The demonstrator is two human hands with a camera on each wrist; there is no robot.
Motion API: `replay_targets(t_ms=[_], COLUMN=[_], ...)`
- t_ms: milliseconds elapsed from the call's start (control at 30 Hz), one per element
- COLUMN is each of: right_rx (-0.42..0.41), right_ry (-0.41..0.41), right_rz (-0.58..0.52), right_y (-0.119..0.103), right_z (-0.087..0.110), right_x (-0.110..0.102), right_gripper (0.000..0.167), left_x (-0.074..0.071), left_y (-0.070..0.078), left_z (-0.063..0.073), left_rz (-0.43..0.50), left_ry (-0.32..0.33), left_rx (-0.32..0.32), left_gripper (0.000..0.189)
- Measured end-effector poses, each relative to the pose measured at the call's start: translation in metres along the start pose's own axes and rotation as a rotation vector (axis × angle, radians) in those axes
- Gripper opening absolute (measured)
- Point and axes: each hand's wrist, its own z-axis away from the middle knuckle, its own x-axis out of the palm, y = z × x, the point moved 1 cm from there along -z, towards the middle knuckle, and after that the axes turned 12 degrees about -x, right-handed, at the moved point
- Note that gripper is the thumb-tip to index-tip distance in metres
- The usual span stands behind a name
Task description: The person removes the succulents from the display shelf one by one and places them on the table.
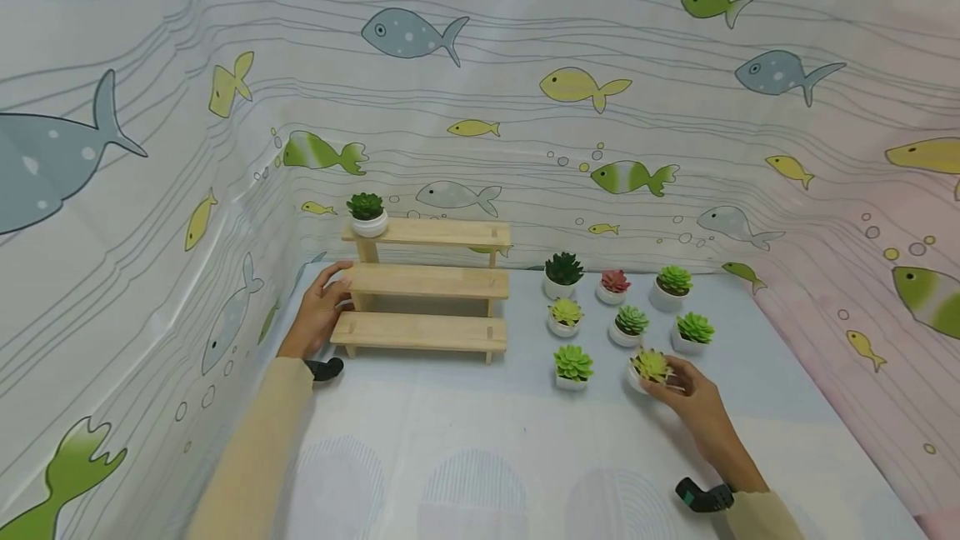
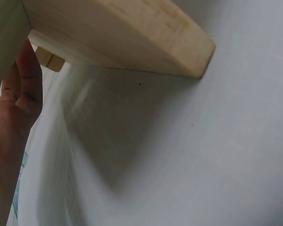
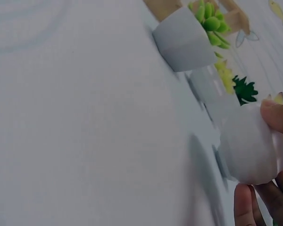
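One upright yellow-green succulent pot point(image 1: 649, 368) in right hand point(image 1: 686, 394)

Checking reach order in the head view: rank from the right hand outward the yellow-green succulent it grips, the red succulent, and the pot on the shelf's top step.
From the right hand:
1. Yellow-green succulent, in its fingers, front row.
2. Red succulent, back row, middle.
3. Dark green pot, top step, far left of the wooden shelf.
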Motion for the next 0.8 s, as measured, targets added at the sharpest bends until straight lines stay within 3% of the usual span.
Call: replay_targets(t_ms=[800], right_rx=[0.017], right_ry=[0.003], right_rz=[0.076], right_y=[0.013], right_z=[-0.002], right_x=[0.004], right_gripper=[0.098], left_x=[-0.001], left_y=[-0.002], left_z=[-0.001], left_rz=[0.019], left_ry=[-0.019], left_rx=[0.023], left_gripper=[0.053])
